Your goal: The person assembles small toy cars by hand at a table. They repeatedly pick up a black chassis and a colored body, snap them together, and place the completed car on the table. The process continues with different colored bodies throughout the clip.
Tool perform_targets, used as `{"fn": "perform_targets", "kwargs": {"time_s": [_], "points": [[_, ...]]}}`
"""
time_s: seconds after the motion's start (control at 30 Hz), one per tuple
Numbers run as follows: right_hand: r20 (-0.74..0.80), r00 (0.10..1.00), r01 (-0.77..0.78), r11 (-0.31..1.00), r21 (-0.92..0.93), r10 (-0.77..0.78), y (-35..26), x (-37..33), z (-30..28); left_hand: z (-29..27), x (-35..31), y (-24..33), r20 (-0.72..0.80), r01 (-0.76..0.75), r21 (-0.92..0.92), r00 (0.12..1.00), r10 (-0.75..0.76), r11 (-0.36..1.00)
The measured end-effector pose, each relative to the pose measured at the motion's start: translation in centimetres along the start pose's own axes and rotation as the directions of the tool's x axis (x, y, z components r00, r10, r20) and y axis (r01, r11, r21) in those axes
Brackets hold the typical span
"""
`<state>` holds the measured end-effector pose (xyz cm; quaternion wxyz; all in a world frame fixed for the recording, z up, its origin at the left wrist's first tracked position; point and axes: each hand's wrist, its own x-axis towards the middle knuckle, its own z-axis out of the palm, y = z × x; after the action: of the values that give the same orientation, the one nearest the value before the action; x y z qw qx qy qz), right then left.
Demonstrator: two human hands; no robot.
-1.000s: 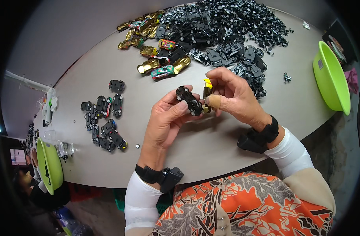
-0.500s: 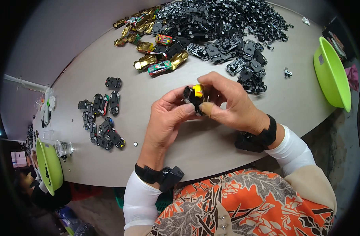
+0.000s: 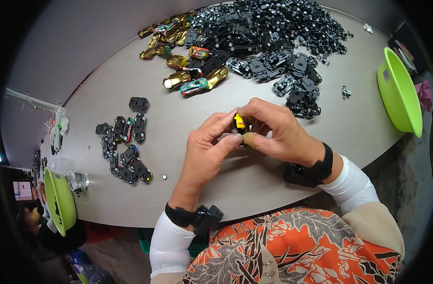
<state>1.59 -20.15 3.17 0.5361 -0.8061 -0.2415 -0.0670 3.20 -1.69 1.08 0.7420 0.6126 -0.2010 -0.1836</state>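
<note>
Between my two hands, above the near middle of the table, is a small toy car (image 3: 239,123) with a yellow and red body and black underside. My left hand (image 3: 210,141) pinches it from the left with thumb and fingers. From the right, my right hand (image 3: 279,128) grips it too, with a tan covering on the thumb. The fingers hide much of the car. To the left lies a group of toy cars (image 3: 129,158), mostly turned black underside up. Gold and coloured car bodies (image 3: 195,86) lie beyond my hands.
A large heap of black chassis and wheel parts (image 3: 268,28) covers the far table (image 3: 202,189). Green basins stand at the right (image 3: 400,92) and left (image 3: 60,201). A clear cup (image 3: 77,180) is beside the left basin. A loose wheel set (image 3: 346,91) lies right.
The toy car has been turned and lowered slightly between my fingers, so more of its yellow and red body shows. Both hands have closed in around it.
</note>
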Motion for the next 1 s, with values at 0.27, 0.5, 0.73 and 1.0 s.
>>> {"fn": "perform_targets", "kwargs": {"time_s": [0.27, 0.5, 0.73, 1.0], "points": [[-0.062, 0.998, 0.018, 0.997, -0.073, -0.022, 0.7, -0.4, 0.7, 1.6, -0.7, 1.0, 0.014, -0.086, 0.403, 0.996, 0.088, 0.911], [0.013, 0.998, -0.066, 0.979, 0.195, 0.065, 0.8, -0.4, 0.1, 0.0, -0.3, 1.2, 0.008, 0.119, -0.032, 0.993, -0.119, 0.992], [0.143, 0.943, -0.333, 0.808, 0.486, 0.302, 0.8, 0.3, -2.0, -0.2, -0.4, 1.0, 0.013, 0.244, -0.172, 0.969, -0.245, 0.954], [0.341, 0.855, -0.488, 0.83, 0.27, 0.391, 0.7, 0.1, -1.6, 0.9, -0.6, -0.5, 0.008, 0.034, 0.341, 0.999, -0.039, 0.939]]}}
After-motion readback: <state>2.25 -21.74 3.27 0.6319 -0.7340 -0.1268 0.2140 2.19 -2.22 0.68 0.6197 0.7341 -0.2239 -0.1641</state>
